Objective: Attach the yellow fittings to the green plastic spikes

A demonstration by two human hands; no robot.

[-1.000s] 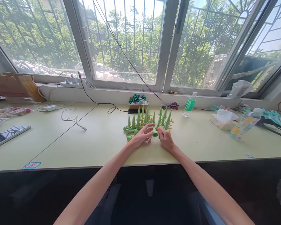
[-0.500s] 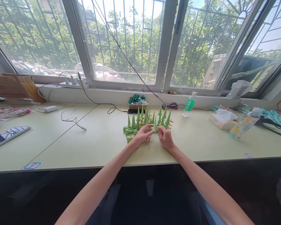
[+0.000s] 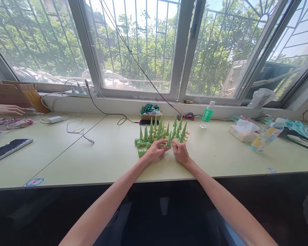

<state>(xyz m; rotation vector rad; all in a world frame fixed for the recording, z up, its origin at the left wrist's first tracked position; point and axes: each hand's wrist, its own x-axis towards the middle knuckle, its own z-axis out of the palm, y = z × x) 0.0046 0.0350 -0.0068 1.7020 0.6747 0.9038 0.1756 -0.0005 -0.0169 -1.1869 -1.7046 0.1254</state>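
Observation:
Several green cone-shaped plastic spikes with small yellow pegs stand in a cluster on the pale table, a few lying flat at its left side. My left hand and my right hand meet at the cluster's near edge. Both pinch one upright green cone between their fingertips, its base at table level.
A green-labelled water bottle stands right of the cluster. Tissues, a bottle and bags lie at the far right. Cables and a charger run left. A tablet lies at the left edge, and another person's hand rests there.
The cone, held tilted with its open end toward me a second ago, now stands upright at the cluster's edge. Another person's hand has come into view at far left.

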